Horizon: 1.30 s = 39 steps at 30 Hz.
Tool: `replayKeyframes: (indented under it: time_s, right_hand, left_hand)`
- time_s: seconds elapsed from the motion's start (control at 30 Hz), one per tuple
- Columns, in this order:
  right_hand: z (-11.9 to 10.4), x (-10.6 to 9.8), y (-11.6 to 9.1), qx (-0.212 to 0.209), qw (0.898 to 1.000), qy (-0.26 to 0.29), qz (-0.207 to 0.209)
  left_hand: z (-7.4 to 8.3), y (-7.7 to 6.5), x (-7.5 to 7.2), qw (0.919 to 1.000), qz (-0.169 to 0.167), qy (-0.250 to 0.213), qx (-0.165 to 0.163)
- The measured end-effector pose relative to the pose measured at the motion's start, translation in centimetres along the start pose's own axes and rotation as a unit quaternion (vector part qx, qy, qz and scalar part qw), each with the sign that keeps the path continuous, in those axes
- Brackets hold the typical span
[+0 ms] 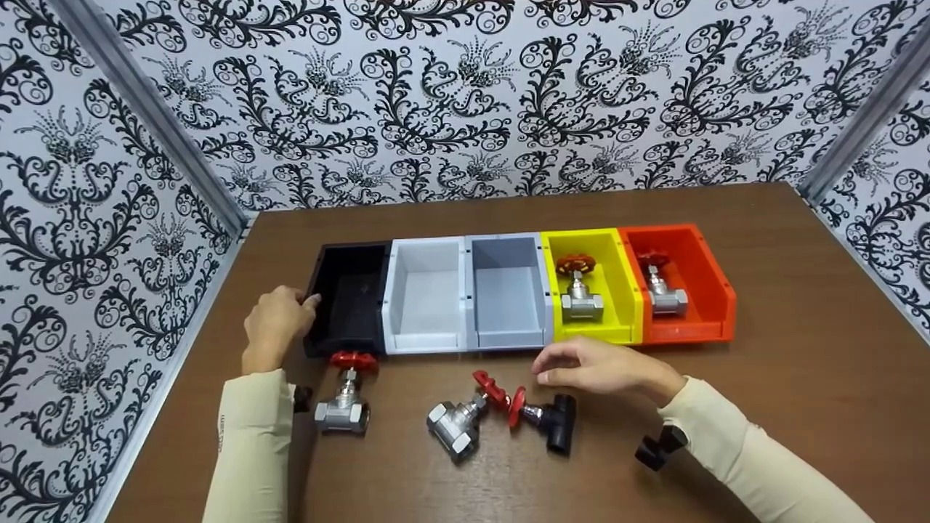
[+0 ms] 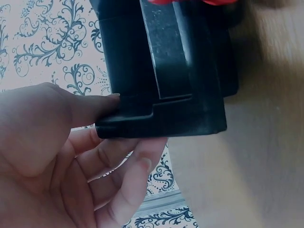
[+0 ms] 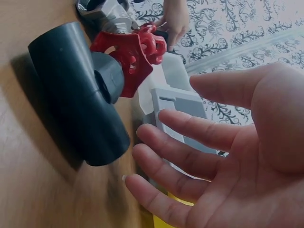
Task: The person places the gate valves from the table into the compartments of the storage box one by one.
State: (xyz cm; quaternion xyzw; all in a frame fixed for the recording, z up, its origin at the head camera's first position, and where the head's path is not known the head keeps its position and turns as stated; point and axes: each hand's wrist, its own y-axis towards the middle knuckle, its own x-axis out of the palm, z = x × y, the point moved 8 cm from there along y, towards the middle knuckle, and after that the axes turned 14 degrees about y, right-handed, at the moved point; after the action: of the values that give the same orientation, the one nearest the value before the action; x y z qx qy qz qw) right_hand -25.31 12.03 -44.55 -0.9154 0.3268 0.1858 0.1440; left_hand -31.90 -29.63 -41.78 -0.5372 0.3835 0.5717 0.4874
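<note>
At the left end of a row of bins, my left hand grips the side wall of the black bin. In the left wrist view the thumb lies over its rim and the fingers are on the outer side. My right hand hovers with spread, relaxed fingers in front of the grey bin and yellow bin, holding nothing. Beside it lies a black valve with a red handwheel. A metal angled valve lies left of that, its red wheel close to the black valve's.
Another metal valve stands before the black bin. The white bin sits between black and grey. One red-wheeled valve is in the yellow bin, another in the orange-red bin. Patterned walls enclose the brown table.
</note>
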Motion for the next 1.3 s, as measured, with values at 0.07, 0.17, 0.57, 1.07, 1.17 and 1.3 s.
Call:
replayKeyframes:
  time_s: [0.07,0.17,0.57,1.07,1.17,1.3]
  right_hand:
    - [0.1,0.2,0.1,-0.001,1.000,0.003,-0.005]
    - [0.2,0.4,0.3,0.000,1.000,0.010,-0.007]
    - [1.0,0.9,0.7,0.010,1.000,0.001,-0.014]
    - [2.0,1.4,1.2,0.070,0.995,0.052,-0.053]
    - [2.2,1.5,1.4,0.079,0.992,0.072,-0.062]
    - [2.4,1.6,1.5,0.093,0.991,0.062,-0.068]
  left_hand:
    - [0.0,0.0,0.0,1.0000,-0.002,-0.002,-0.002]
    - [-0.1,0.0,0.2,1.0000,-0.004,-0.006,-0.002]
    - [-0.2,0.1,0.2,1.0000,-0.007,-0.006,0.000]
    - [0.0,0.2,0.5,0.9998,-0.009,-0.007,0.015]
    - [0.0,0.2,0.4,0.9998,-0.008,-0.007,0.016]
    - [0.0,0.1,0.3,0.9998,-0.010,-0.006,0.015]
